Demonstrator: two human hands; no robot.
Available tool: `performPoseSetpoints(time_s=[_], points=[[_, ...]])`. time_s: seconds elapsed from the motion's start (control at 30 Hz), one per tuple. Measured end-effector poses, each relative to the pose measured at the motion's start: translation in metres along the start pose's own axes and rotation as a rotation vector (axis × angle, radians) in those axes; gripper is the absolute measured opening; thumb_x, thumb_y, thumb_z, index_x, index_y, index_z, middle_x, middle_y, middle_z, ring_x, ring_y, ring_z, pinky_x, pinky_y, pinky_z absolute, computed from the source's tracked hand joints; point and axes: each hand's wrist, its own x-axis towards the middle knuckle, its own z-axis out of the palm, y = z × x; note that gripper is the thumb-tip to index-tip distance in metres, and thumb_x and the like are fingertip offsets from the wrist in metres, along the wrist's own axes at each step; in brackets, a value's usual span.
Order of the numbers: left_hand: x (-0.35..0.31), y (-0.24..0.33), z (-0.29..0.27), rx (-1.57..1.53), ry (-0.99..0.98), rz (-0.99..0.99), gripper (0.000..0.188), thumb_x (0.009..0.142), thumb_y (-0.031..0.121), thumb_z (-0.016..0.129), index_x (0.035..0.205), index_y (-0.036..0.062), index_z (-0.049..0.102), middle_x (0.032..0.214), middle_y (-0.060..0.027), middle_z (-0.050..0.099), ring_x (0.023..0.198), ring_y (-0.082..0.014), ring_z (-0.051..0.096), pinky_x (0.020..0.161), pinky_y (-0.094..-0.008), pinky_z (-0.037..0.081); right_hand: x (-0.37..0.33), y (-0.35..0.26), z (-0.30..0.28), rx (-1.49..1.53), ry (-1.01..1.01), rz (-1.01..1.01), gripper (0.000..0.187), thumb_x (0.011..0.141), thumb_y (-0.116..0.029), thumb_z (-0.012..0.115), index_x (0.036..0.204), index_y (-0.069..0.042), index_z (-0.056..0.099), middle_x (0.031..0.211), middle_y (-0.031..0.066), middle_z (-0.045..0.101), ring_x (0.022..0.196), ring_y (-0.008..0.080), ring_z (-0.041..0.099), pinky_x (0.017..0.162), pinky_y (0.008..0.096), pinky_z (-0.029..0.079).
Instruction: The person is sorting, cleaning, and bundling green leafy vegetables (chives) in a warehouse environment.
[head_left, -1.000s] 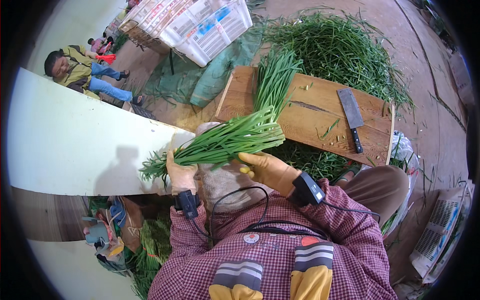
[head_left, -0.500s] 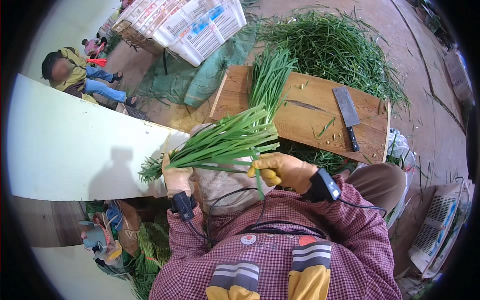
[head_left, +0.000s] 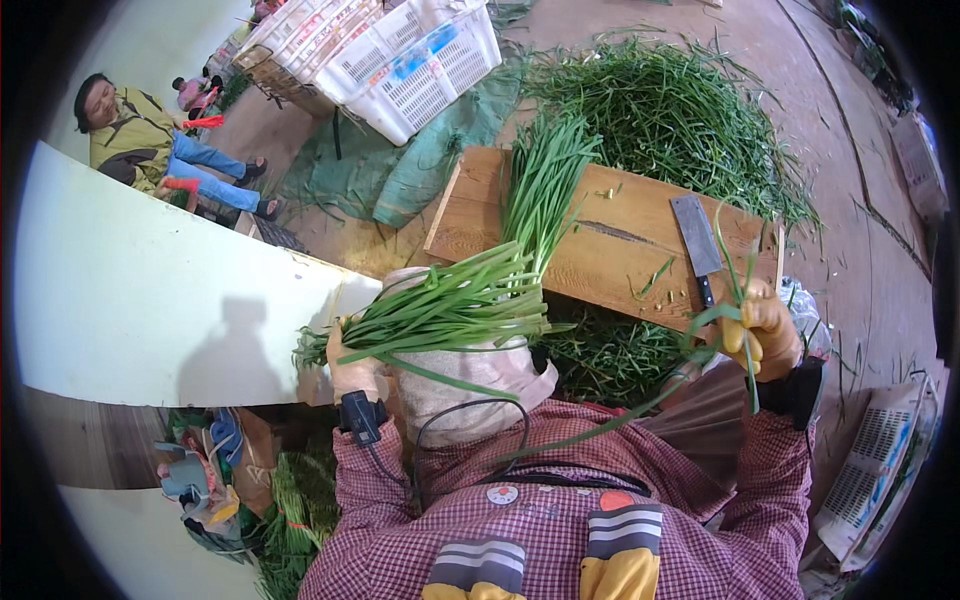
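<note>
My left hand (head_left: 354, 368) is closed around the leafy end of a bunch of garlic chives (head_left: 450, 300), its long flat leaves pointing right across my lap. Off to the right, near the board's corner, my right hand (head_left: 770, 335), with yellow-covered fingers, pinches a few loose chive leaves (head_left: 722, 316). One long leaf trails from them down toward my waist. On the wooden board (head_left: 610, 250) lies another bundle of chives (head_left: 545, 190), partly behind the held bunch. A cleaver (head_left: 697, 235) rests on the board's right side, its dark handle toward me and near my right hand.
A large heap of loose greens (head_left: 670, 125) lies on the floor beyond the board. White plastic crates (head_left: 425, 75) stand on a green sheet at the far left. A pale panel (head_left: 150, 300) borders my left side; beyond it sits a person (head_left: 140, 135) in a yellow-green jacket.
My right hand has moved right, away from the held bunch, carrying a few leaves with it. My left hand stays on the bunch. The person at far left has shifted posture.
</note>
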Motion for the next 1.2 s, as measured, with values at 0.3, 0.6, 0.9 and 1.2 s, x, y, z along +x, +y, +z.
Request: performPoseSetpoints(time_s=[0.3,0.6,0.9,1.2], points=[[0.007,0.002,-0.003,-0.073,-0.035,0.019,0.020,0.104,0.026,0.056,0.095,0.0099,0.064,0.091,-0.0058,0.067,0.085,-0.0249,0.063,0.081,-0.0449,0.055,0.080,0.102,-0.014,-1.094,0.140,0.138,0.057,0.096,-0.039,0.067,0.138,-0.002,0.058,0.124,0.0194,0.070,0.109,0.0287,0.069,0.094,0.0367,0.054],[-0.027,-0.002,0.028,0.632,-0.022,0.443,0.021,0.104,0.025,0.055,0.093,0.0068,0.059,0.090,-0.0072,0.066,0.085,-0.0228,0.063,0.080,-0.0380,0.056,0.151,0.138,0.045,0.012,-0.287,0.331,0.059,0.094,-0.032,0.075,0.142,-0.003,0.056,0.131,0.0092,0.067,0.122,0.0198,0.060,0.105,0.0323,0.046],[-0.035,-0.002,0.065,-0.351,0.004,0.081,0.022,0.103,0.019,0.056,0.085,0.0070,0.057,0.080,-0.0035,0.059,0.077,-0.0209,0.058,0.079,-0.0346,0.053,0.151,0.161,0.054,0.134,-0.067,0.473,0.030,0.102,-0.013,0.058,0.130,-0.003,0.063,0.126,0.0105,0.069,0.112,0.0225,0.068,0.093,0.0370,0.057],[-0.024,-0.009,0.063,-0.456,0.023,0.012,0.022,0.103,0.018,0.057,0.084,0.0065,0.057,0.078,-0.0039,0.058,0.076,-0.0216,0.058,0.076,-0.0371,0.053,0.138,0.140,0.069,0.020,-0.047,0.318,0.037,0.092,-0.017,0.075,0.125,-0.002,0.066,0.115,0.0106,0.073,0.106,0.0205,0.069,0.092,0.0364,0.056]])
